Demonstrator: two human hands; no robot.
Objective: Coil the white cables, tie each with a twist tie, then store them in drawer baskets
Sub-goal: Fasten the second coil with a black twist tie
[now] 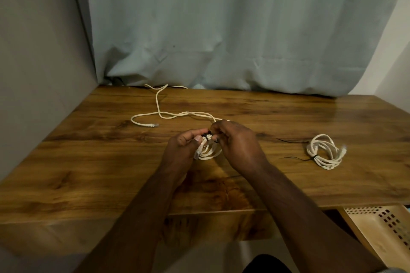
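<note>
Centre frame, our left hand [185, 143] and right hand [235, 139] pinch the black twist tie [207, 135] atop the coil [209, 150], which hangs just below our fingertips.

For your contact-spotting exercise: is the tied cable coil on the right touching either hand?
Apart. The head view shows the tied coil lying alone on the table, bare wood separating it from the right hand and left hand.

My wooden surface [111, 162]
Tied cable coil [325, 152] lies right of me; a loose white cable [159, 113] trails far left.
</note>
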